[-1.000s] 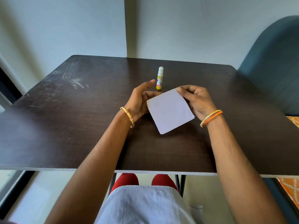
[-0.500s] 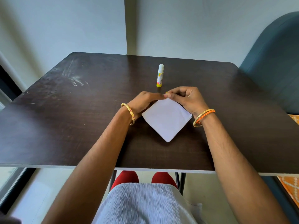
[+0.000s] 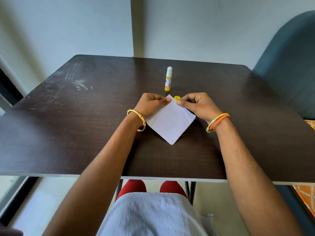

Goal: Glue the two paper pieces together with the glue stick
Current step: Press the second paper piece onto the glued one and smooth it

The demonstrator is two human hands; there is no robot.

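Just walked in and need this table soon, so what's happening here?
A person is pressing white paper pieces flat on the dark wooden table, left hand and right hand pinching the far corner. The yellow glue stick stands uncapped behind, its yellow cap lying by the paper.

I see both hands, left hand (image 3: 150, 104) and right hand (image 3: 198, 105), pinching white paper (image 3: 170, 120) mid-table (image 3: 68, 125); uncapped glue stick (image 3: 168, 79) stands behind, toward the far edge.

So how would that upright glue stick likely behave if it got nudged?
The glue stick stands tall on a narrow base, so it probably tips easily. Its round body would likely roll on the table. It looks uncapped, so it may smear.
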